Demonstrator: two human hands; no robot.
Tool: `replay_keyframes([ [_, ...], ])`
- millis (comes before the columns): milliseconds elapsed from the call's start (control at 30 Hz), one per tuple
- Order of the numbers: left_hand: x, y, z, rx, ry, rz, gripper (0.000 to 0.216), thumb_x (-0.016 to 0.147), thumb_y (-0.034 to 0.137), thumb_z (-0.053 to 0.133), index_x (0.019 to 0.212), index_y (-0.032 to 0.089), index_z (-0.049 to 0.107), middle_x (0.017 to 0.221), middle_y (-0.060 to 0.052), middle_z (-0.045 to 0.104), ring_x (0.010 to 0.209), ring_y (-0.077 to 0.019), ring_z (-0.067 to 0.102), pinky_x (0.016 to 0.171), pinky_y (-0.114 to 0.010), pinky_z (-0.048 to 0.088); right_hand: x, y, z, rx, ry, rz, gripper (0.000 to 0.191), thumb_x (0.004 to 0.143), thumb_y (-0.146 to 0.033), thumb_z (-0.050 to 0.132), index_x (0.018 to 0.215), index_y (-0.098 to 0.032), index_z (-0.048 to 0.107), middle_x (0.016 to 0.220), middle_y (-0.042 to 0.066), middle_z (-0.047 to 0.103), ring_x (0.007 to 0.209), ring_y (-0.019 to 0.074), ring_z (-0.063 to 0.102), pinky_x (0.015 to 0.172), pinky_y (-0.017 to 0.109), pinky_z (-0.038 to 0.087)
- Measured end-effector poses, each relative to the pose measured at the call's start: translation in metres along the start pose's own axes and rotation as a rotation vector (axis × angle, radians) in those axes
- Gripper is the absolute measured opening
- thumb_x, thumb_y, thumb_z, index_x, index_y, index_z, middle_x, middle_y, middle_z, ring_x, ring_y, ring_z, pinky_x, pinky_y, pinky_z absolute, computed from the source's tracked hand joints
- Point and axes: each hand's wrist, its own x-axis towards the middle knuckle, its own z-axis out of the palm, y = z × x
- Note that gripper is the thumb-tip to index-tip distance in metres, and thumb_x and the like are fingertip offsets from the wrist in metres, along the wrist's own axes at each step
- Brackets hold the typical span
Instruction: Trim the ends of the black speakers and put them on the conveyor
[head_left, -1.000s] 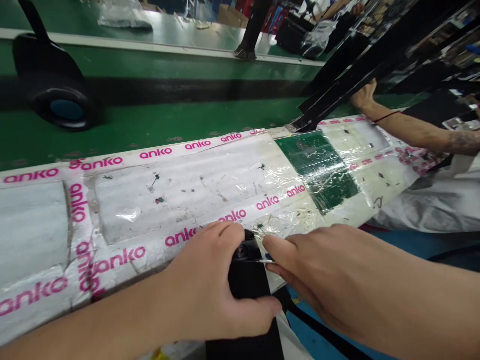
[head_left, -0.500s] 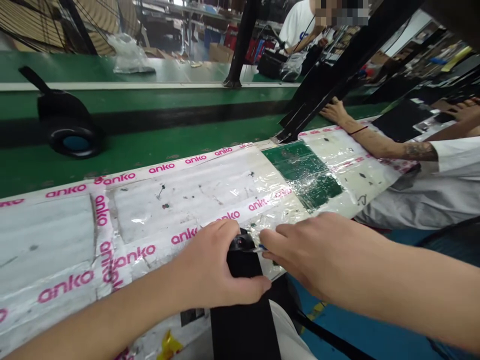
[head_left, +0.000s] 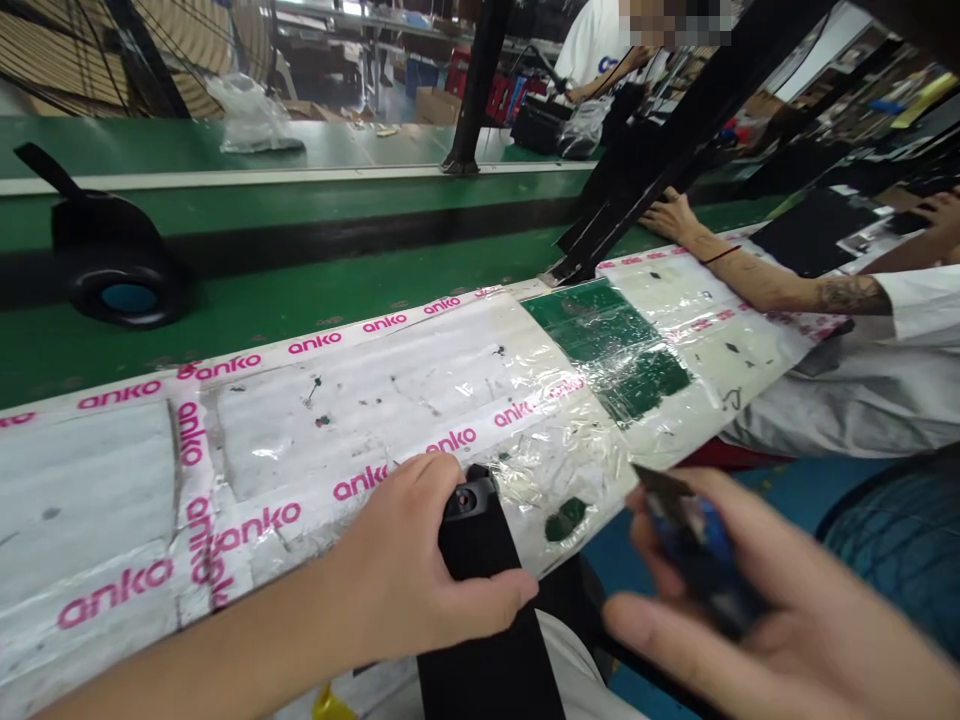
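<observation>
My left hand (head_left: pixel 439 570) is closed around the upper end of a long black bar-shaped housing (head_left: pixel 487 645). A small dark round fitting (head_left: pixel 469 500) shows at the housing's far end, just past my fingers. The housing slants down toward my lap, and its lower part runs out of view. To the right, apart from the housing, my right hand (head_left: pixel 757 600) grips a blue-handled utility knife (head_left: pixel 694 545), blurred by motion. Its dark pointed blade points up and left.
A taped white work surface (head_left: pixel 375 385) with pink lettering lies ahead, beside a green conveyor (head_left: pixel 337 270). A black rounded device with a strap (head_left: pixel 120 260) sits on it at left. A black post (head_left: pixel 675 130) slants across. At right, a co-worker's arm (head_left: pixel 757 275) reaches over the surface.
My right hand has pulled away from the housing's end toward the right and nearer me, bringing the utility knife into sight. My left hand keeps its hold on the housing.
</observation>
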Motion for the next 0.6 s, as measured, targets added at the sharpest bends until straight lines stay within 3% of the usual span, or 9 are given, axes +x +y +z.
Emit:
replay_keyframes([
  [100, -0.003, 0.008, 0.002, -0.004, 0.032, -0.08, 0.047, 0.071, 0.06, 0.072, 0.082, 0.023, 0.045, 0.089, -0.006, 0.056, 0.081, -0.0268, 0.054, 0.072, -0.045, 0.047, -0.021, -0.01, 0.059, 0.507, -0.054, 0.319, 0.057, 0.076, -0.042, 0.087, 0.121, -0.035, 0.054, 0.09, 0.001, 0.069, 0.074, 0.0247, 0.07, 0.061, 0.032, 0.06],
  [200, -0.009, 0.009, 0.002, -0.093, 0.009, -0.059, 0.047, 0.074, 0.056, 0.075, 0.097, 0.023, 0.051, 0.1, -0.007, 0.059, 0.087, -0.0267, 0.058, 0.073, -0.044, 0.052, -0.025, -0.015, 0.085, 0.736, 0.021, 0.565, 0.065, 0.065, -0.053, 0.093, 0.114, -0.031, 0.056, 0.089, 0.001, 0.064, 0.078, 0.0234, 0.064, 0.065, 0.033, 0.055],
  [300, -0.012, 0.004, -0.002, -0.173, -0.009, 0.093, 0.05, 0.075, 0.039, 0.079, 0.117, 0.027, 0.053, 0.112, -0.005, 0.063, 0.095, -0.0257, 0.062, 0.079, -0.041, 0.056, -0.022, -0.006, 0.078, 0.866, 0.076, 0.643, 0.067, 0.068, -0.065, 0.091, 0.112, -0.03, 0.055, 0.08, -0.004, 0.055, 0.069, 0.0173, 0.052, 0.062, 0.03, 0.047],
  [400, -0.008, -0.006, -0.006, -0.128, 0.134, 0.283, 0.052, 0.079, 0.026, 0.08, 0.122, 0.03, 0.051, 0.115, -0.004, 0.065, 0.102, -0.0248, 0.065, 0.088, -0.04, 0.055, -0.022, 0.01, 0.066, 0.906, 0.062, 0.616, 0.056, 0.076, -0.064, 0.086, 0.11, -0.03, 0.055, 0.08, -0.004, 0.051, 0.069, 0.0165, 0.043, 0.061, 0.029, 0.041],
  [500, -0.001, -0.016, -0.009, 0.002, 0.283, 0.505, 0.054, 0.081, 0.034, 0.088, 0.12, 0.03, 0.05, 0.108, -0.003, 0.065, 0.099, -0.0246, 0.062, 0.092, -0.042, 0.051, -0.024, 0.022, 0.064, 0.947, 0.038, 0.596, 0.051, 0.08, -0.062, 0.083, 0.11, -0.03, 0.055, 0.081, -0.003, 0.049, 0.07, 0.0179, 0.042, 0.062, 0.03, 0.04],
  [600, 0.002, -0.021, -0.01, 0.065, 0.265, 0.466, 0.058, 0.078, 0.05, 0.09, 0.115, 0.027, 0.052, 0.106, -0.004, 0.064, 0.097, -0.0261, 0.06, 0.088, -0.042, 0.051, -0.026, 0.03, 0.066, 0.985, 0.025, 0.607, 0.052, 0.078, -0.063, 0.084, 0.11, -0.03, 0.058, 0.084, -0.002, 0.052, 0.071, 0.0176, 0.045, 0.064, 0.03, 0.042],
])
